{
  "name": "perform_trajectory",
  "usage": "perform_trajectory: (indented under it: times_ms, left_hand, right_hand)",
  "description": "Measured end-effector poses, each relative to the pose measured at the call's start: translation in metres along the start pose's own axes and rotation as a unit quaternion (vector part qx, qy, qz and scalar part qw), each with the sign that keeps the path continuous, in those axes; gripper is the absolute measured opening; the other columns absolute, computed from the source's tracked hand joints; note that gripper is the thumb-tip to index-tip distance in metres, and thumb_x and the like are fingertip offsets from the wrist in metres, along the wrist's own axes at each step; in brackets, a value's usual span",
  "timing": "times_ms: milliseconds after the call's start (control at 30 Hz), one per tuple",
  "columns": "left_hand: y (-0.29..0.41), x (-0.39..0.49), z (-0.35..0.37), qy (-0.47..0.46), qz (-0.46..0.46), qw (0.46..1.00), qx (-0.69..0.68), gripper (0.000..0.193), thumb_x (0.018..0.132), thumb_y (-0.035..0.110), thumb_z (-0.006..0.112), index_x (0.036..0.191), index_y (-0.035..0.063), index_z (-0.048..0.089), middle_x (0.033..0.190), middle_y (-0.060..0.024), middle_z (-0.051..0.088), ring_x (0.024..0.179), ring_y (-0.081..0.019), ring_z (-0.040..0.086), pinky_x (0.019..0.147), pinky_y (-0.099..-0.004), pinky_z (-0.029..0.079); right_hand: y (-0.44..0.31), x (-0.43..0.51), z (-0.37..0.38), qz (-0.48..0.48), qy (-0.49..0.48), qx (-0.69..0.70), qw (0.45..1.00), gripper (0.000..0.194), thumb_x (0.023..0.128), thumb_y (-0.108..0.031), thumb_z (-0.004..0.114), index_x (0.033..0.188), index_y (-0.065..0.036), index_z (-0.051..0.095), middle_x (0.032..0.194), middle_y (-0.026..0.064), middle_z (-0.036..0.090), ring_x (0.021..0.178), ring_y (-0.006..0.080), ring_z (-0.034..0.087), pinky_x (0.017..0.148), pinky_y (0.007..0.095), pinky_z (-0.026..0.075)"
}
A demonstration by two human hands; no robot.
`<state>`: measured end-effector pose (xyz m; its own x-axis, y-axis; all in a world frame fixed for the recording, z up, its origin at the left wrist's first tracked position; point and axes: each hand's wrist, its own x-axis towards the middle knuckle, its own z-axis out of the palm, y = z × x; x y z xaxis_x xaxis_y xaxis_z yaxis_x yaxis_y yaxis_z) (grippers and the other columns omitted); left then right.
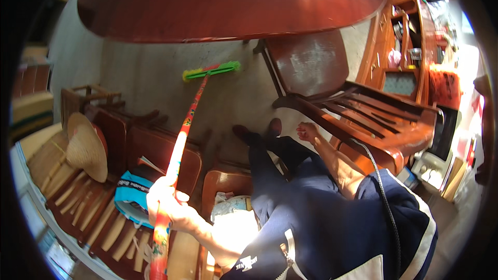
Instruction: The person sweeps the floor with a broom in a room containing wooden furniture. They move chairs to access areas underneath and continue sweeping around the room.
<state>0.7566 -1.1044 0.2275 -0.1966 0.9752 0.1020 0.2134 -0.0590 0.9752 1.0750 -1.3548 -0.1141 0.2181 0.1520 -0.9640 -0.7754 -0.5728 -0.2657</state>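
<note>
My left hand (pixel 168 201) is wrapped around the red, patterned handle (pixel 186 118) of a push broom, with strong sunlight on the fingers and shaft. Far ahead, the broom's green head (pixel 212 70), with yellow, red and green bristles, rests on the grey floor. My right hand (pixel 307 131) hangs beside my leg with nothing in it, its fingers loosely curled and slightly apart. Close to that hand stands a dark wooden chair (pixel 311 62) with a slatted back. Both shoes are on the floor between the broom and this chair.
A glossy red-brown table (pixel 233 7) spans the far side. Along the left stand several wooden chairs (pixel 163 147), with a straw hat (pixel 87 147) and a turquoise bag (pixel 134 194) on them. A wooden cabinet (pixel 373 60) lines the right. A cord (pixel 383 190) hangs over my right side.
</note>
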Motion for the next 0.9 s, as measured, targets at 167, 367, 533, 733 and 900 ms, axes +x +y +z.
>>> perform_trajectory:
  times_ms: [167, 367, 533, 733, 900]
  left_hand:
    - [0.027, 0.003, 0.04, -0.087, 0.03, 0.995, 0.035, 0.015, 0.081, 0.014, 0.053, 0.071, 0.0024, 0.053, 0.062, -0.0039, 0.052, 0.059, -0.0131, 0.05, 0.055, -0.0277, 0.04]
    - [0.053, -0.002, 0.083, -0.195, 0.063, 0.976, 0.068, 0.015, 0.08, 0.014, 0.054, 0.072, 0.0016, 0.054, 0.062, -0.0039, 0.052, 0.058, -0.0132, 0.05, 0.054, -0.0275, 0.04]
    - [0.058, 0.015, 0.098, -0.288, 0.096, 0.95, 0.081, 0.014, 0.079, 0.013, 0.054, 0.072, 0.0009, 0.055, 0.061, -0.004, 0.053, 0.057, -0.0134, 0.051, 0.053, -0.0274, 0.04]
    - [0.056, 0.042, 0.123, -0.401, 0.142, 0.901, 0.084, 0.014, 0.078, 0.013, 0.055, 0.073, 0.0, 0.056, 0.061, -0.004, 0.053, 0.057, -0.0136, 0.051, 0.052, -0.0273, 0.04]
    - [0.058, 0.061, 0.146, -0.464, 0.183, 0.862, 0.09, 0.014, 0.077, 0.013, 0.056, 0.073, -0.0007, 0.057, 0.06, -0.0041, 0.054, 0.056, -0.0137, 0.051, 0.052, -0.0272, 0.04]
  right_hand:
    - [0.02, -0.034, -0.067, -0.222, -0.07, 0.191, 0.954, 0.033, 0.092, -0.035, 0.051, 0.115, -0.012, 0.055, 0.098, 0.0092, 0.065, 0.08, 0.0211, 0.064, 0.073, 0.0395, 0.053]
    - [-0.002, -0.143, -0.109, -0.364, -0.057, 0.366, 0.854, 0.029, 0.093, -0.031, 0.048, 0.108, -0.008, 0.056, 0.095, 0.0083, 0.064, 0.077, 0.019, 0.063, 0.071, 0.0357, 0.052]
    - [-0.048, -0.25, -0.075, -0.331, 0.084, 0.432, 0.835, 0.027, 0.094, -0.029, 0.046, 0.103, -0.005, 0.057, 0.091, 0.0075, 0.063, 0.074, 0.0172, 0.061, 0.07, 0.0325, 0.051]
    - [-0.058, -0.35, -0.027, -0.37, 0.192, 0.355, 0.837, 0.044, 0.091, -0.047, 0.051, 0.113, -0.01, 0.058, 0.106, 0.0016, 0.058, 0.102, 0.0144, 0.052, 0.087, 0.0364, 0.043]
    - [-0.058, -0.368, -0.024, -0.433, 0.298, 0.361, 0.77, 0.06, 0.093, -0.056, 0.038, 0.108, -0.003, 0.061, 0.091, 0.0043, 0.063, 0.085, 0.0126, 0.055, 0.081, 0.032, 0.043]
